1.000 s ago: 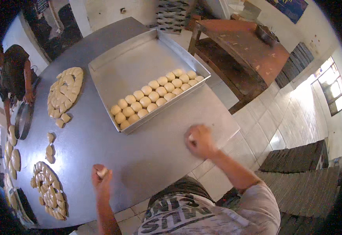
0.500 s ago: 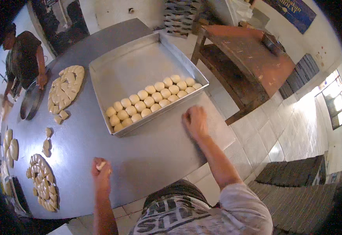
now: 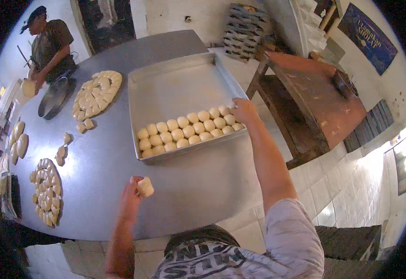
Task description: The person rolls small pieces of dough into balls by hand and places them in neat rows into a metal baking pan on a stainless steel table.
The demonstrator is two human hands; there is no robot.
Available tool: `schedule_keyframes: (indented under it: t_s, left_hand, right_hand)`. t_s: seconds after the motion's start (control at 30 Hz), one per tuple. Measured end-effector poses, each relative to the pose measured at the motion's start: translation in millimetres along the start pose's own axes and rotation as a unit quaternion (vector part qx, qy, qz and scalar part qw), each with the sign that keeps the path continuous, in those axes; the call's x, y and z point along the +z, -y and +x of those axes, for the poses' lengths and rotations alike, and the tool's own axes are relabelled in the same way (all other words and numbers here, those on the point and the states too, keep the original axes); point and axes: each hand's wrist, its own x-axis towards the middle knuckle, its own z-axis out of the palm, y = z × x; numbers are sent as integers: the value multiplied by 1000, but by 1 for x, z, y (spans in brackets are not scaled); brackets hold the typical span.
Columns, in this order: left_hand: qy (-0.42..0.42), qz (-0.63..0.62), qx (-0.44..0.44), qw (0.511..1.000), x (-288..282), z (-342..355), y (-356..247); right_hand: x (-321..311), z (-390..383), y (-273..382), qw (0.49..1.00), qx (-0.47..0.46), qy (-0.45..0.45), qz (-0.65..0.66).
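A large metal baking tray [image 3: 175, 88] lies on the round grey table [image 3: 203, 186]. Rows of small dough balls [image 3: 189, 132] fill its near edge. My right hand [image 3: 244, 110] reaches over the tray's right near corner, fingers curled down at the end of the back row; what it holds is hidden. My left hand [image 3: 132, 195] hovers near the table's front edge, shut on a small dough piece [image 3: 145, 187].
Rings of cut dough pieces lie at the far left [image 3: 96, 93] and near left [image 3: 47, 190]. Loose pieces [image 3: 63, 151] sit between them. Another person [image 3: 47, 44] works at the far left by a round pan [image 3: 54, 97]. A brown wooden table [image 3: 314, 102] stands right.
My right hand moved from the bare table up to the tray's right near corner. My left hand rose slightly with its dough piece. The view shifted closer to the tray.
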Motion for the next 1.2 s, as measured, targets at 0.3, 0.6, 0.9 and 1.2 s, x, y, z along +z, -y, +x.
schedule_keyframes:
  t_s: [0.3,0.6,0.9,1.2]
  left_hand:
    - [247,177,39,952,-10,-14,-24]
    - [-534,580,89,609,-358,111,-9]
    - [-410,576,53,705,-405,144,-12]
    - [-175,18,56,983,-224,33,-33]
  right_hand:
    - [2,-214,194,845,-77,274,453]
    - [46,-183,163,998,37,-19,39]
    - [46,-192,112,991,118,-43,42]
    - [57,-185,77,990,-18,-134,42]
